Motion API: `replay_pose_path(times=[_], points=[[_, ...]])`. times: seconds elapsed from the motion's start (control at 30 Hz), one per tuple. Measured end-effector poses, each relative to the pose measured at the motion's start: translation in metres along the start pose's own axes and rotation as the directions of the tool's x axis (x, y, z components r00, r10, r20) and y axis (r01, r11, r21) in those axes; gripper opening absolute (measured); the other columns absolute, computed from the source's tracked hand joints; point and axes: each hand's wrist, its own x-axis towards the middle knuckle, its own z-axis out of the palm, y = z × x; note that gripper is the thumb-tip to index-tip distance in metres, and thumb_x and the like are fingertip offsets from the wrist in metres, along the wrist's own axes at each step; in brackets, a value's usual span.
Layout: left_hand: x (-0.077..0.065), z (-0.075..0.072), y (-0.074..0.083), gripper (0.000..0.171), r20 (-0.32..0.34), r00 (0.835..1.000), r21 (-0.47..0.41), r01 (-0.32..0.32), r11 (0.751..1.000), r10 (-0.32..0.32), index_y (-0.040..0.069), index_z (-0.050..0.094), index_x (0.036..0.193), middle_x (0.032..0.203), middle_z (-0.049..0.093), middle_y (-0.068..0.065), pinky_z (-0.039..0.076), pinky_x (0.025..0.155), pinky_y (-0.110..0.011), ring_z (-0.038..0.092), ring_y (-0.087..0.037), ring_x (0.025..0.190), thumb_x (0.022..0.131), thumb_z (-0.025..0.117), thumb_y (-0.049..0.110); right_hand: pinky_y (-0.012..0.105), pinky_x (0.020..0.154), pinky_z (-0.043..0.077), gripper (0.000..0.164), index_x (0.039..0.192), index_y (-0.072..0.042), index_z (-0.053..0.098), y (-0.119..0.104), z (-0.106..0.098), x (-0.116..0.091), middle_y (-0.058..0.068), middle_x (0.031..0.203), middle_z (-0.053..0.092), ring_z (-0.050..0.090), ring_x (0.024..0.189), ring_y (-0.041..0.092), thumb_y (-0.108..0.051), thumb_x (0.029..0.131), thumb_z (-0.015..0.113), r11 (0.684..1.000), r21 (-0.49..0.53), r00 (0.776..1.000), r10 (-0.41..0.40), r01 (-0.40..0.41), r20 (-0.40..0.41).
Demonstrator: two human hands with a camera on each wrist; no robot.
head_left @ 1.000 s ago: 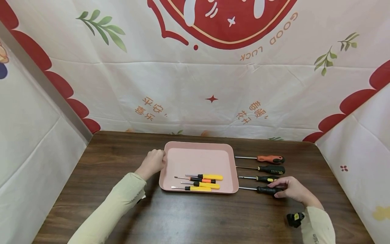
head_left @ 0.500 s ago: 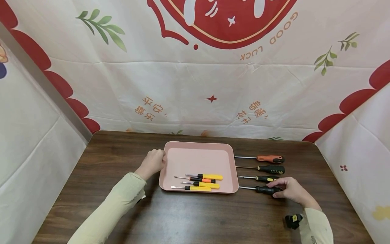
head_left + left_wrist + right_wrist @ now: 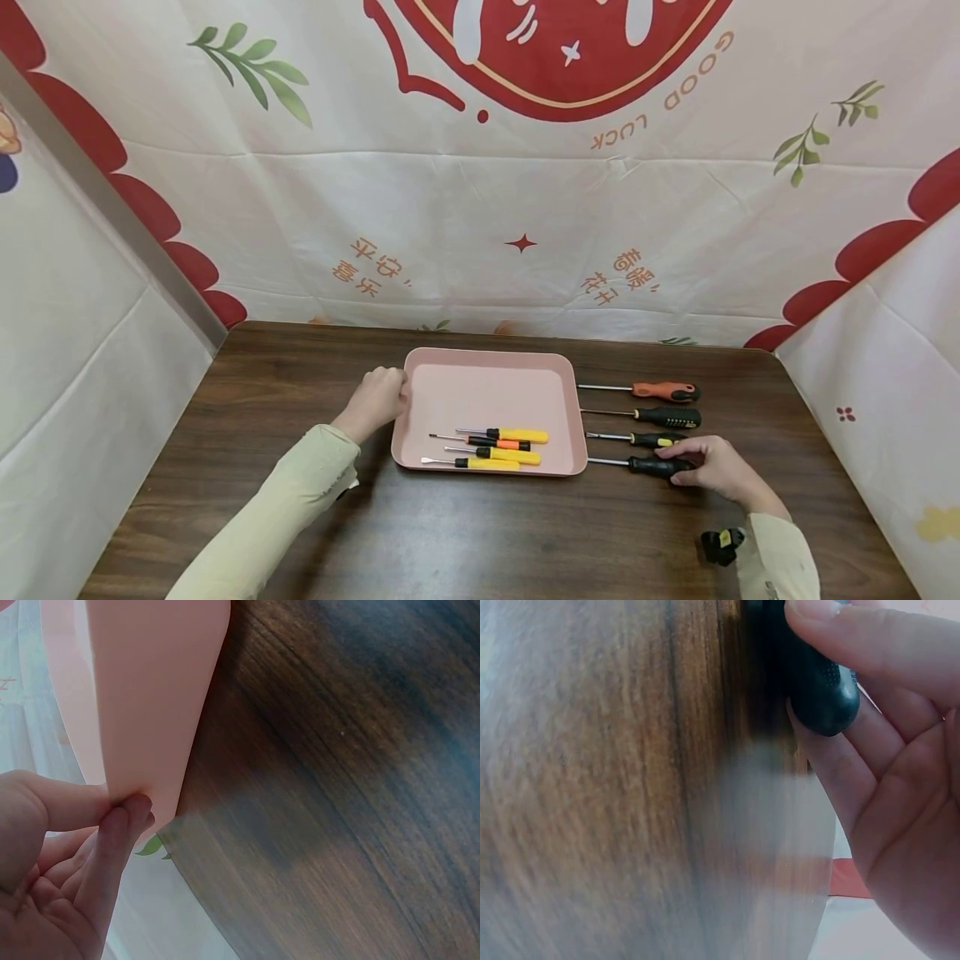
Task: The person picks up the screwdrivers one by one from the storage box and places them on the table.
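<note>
Fingers of the right hand (image 3: 718, 469) grasp the butt of a black screwdriver (image 3: 643, 466), while those of the left hand (image 3: 377, 397) pinch one wall of a pink tray (image 3: 480, 390). Far beyond both sets of fingers I see a white cloth (image 3: 465, 200) printed with red shapes, leaves and lettering. Beneath them spreads a dark wooden table (image 3: 450, 542), and a pale green sleeve (image 3: 270, 508) runs back from the left fingers. The tray sits between the two hands, well apart from the right fingers. From those fingers the black screwdriver's shaft points toward the tray; whether its tip touches, I can't tell. Past the right fingertips lie three more large screwdrivers: black-and-yellow (image 3: 648, 440) just beside them, then yellow-dotted black (image 3: 667, 417), then orange-handled (image 3: 663, 391) farthest off. Inside the tray, nearer the left fingers, four small screwdrivers (image 3: 517, 456) lie with handles turned toward the right hand; three are yellow-handled, one orange and black. Behind the right fingers, by the cuff, sits a little black device (image 3: 718, 547).
</note>
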Motion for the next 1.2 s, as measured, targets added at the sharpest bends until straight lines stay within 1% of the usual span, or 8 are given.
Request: replay_pose_path(times=[0.23, 0.5, 0.67, 0.77, 0.97, 1.2], points=[[0.0007, -0.0001, 0.0005, 0.019, 0.016, 1.0, -0.001, 0.015, 1.0, -0.015, 0.006, 0.049, 0.057, 0.051, 0.043, -0.001, 0.032, 0.046, -0.027, 0.035, -0.015, 0.05, 0.068, 0.058, -0.007, 0.02, 0.068, 0.05, 0.038, 0.102, 0.007, 0.065, -0.0035, 0.0005, -0.0037, 0.024, 0.105, 0.062, 0.059, 0.084, -0.005, -0.003, 0.066, 0.076, 1.0, 0.015, 0.999, 0.014, -0.013, -0.044], [0.0006, 0.0003, 0.0005, 0.016, 0.022, 1.0, 0.011, 0.022, 1.0, -0.022, 0.006, 0.052, 0.06, 0.053, 0.047, -0.003, 0.036, 0.047, -0.029, 0.039, -0.016, 0.05, 0.069, 0.059, -0.005, 0.021, 0.068, 0.05, 0.036, 0.1, 0.007, 0.065, -0.0036, -0.0008, -0.0071, 0.024, 0.103, 0.063, 0.059, 0.084, -0.004, -0.003, 0.067, 0.075, 1.0, -0.001, 0.999, -0.005, 0.005, -0.048], [0.0005, -0.0006, 0.0014, 0.016, 0.016, 1.0, 0.007, 0.017, 1.0, -0.017, 0.006, 0.052, 0.059, 0.053, 0.047, -0.003, 0.035, 0.047, -0.029, 0.038, -0.016, 0.051, 0.068, 0.06, -0.005, 0.02, 0.067, 0.049, 0.035, 0.099, 0.006, 0.066, -0.0026, -0.0011, -0.0084, 0.023, 0.1, 0.064, 0.059, 0.081, -0.005, -0.001, 0.066, 0.075, 1.0, -0.004, 0.999, 0.008, -0.008, -0.052], [0.0005, -0.001, 0.0017, 0.018, 0.012, 1.0, 0.007, 0.016, 1.0, -0.016, 0.006, 0.051, 0.058, 0.052, 0.046, -0.003, 0.035, 0.047, -0.028, 0.037, -0.016, 0.05, 0.068, 0.06, -0.006, 0.021, 0.066, 0.049, 0.033, 0.097, 0.005, 0.066, -0.0024, -0.0009, -0.0082, 0.022, 0.099, 0.064, 0.059, 0.079, -0.003, 0.001, 0.066, 0.074, 0.999, -0.017, 0.998, 0.027, -0.028, -0.061], [0.0007, -0.0002, 0.0009, 0.018, 0.01, 1.0, 0.009, 0.009, 1.0, -0.009, 0.006, 0.051, 0.058, 0.052, 0.047, -0.002, 0.035, 0.046, -0.028, 0.037, -0.015, 0.05, 0.068, 0.059, -0.006, 0.021, 0.066, 0.05, 0.032, 0.097, 0.002, 0.068, -0.0045, -0.0007, -0.0071, 0.022, 0.105, 0.062, 0.058, 0.079, -0.003, 0.004, 0.066, 0.073, 0.994, -0.028, 0.99, 0.098, -0.101, -0.097], [0.0009, -0.0002, 0.0006, 0.017, 0.015, 1.0, 0.003, 0.014, 1.0, -0.014, 0.006, 0.051, 0.059, 0.053, 0.048, -0.003, 0.035, 0.047, -0.028, 0.039, -0.016, 0.051, 0.068, 0.059, -0.006, 0.02, 0.064, 0.049, 0.031, 0.095, 0.004, 0.067, -0.0078, -0.0042, -0.0094, 0.021, 0.098, 0.065, 0.06, 0.078, -0.002, 0.002, 0.065, 0.075, 0.997, -0.066, 0.991, 0.04, -0.049, -0.13]])
